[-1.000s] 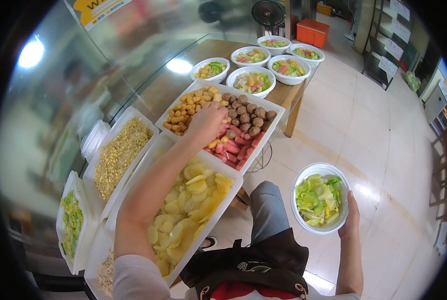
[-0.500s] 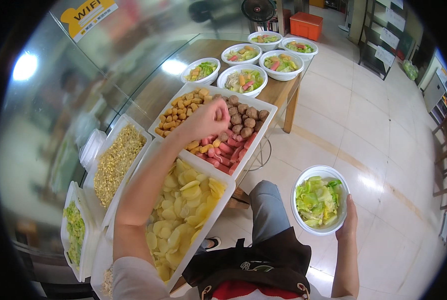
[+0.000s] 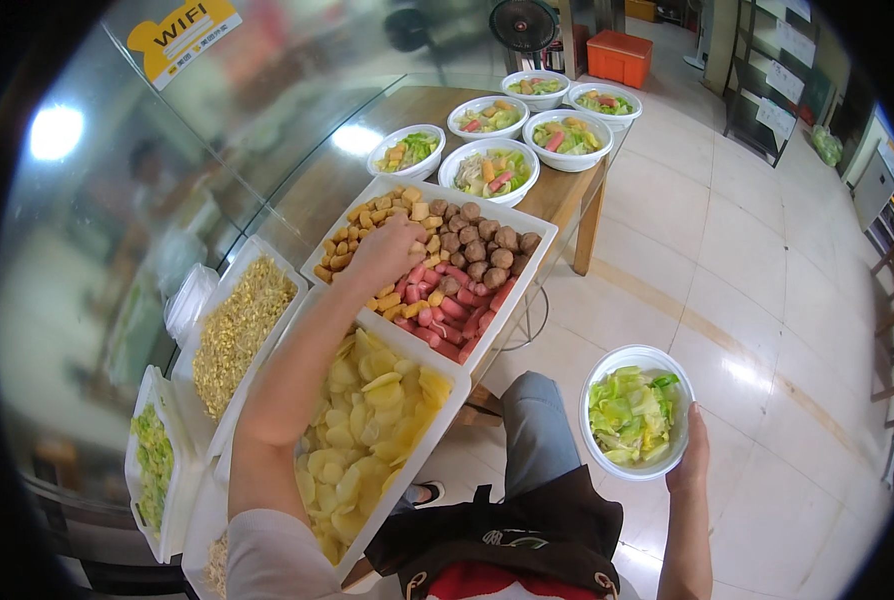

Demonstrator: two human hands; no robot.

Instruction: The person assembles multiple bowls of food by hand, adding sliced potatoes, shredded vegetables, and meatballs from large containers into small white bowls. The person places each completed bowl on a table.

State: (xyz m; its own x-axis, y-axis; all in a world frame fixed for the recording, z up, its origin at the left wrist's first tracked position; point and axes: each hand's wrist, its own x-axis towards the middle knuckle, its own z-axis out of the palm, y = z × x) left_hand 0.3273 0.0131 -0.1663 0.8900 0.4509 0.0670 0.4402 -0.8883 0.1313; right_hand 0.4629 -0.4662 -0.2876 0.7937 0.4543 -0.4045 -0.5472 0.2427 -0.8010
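My left hand [image 3: 391,251] is down in a white tray [image 3: 538,238], over the border between golden-brown chunks [image 3: 354,220] and brown meatballs [image 3: 475,240]. Its fingers are curled downward, and whatever they may grip is hidden. Pink sausage pieces [image 3: 454,318] fill the tray's near right part, with some yellow pieces among them. Out to the right, my right hand [image 3: 694,455] grips the rim and side of a white bowl [image 3: 592,442] and keeps it level over the floor. Cut green cabbage [image 3: 631,412] lies in that bowl.
A tray of potato slices [image 3: 367,430] sits below my left forearm. Left of it are a tray of bean sprouts [image 3: 242,335] and a box of chopped greens [image 3: 153,460]. Several filled white bowls [image 3: 489,196] stand at the table's far end. A glass wall borders the left.
My left hand has moved left and down, from above the meatballs to the golden-brown chunks. The bowl in my right hand has shifted only slightly within the picture.
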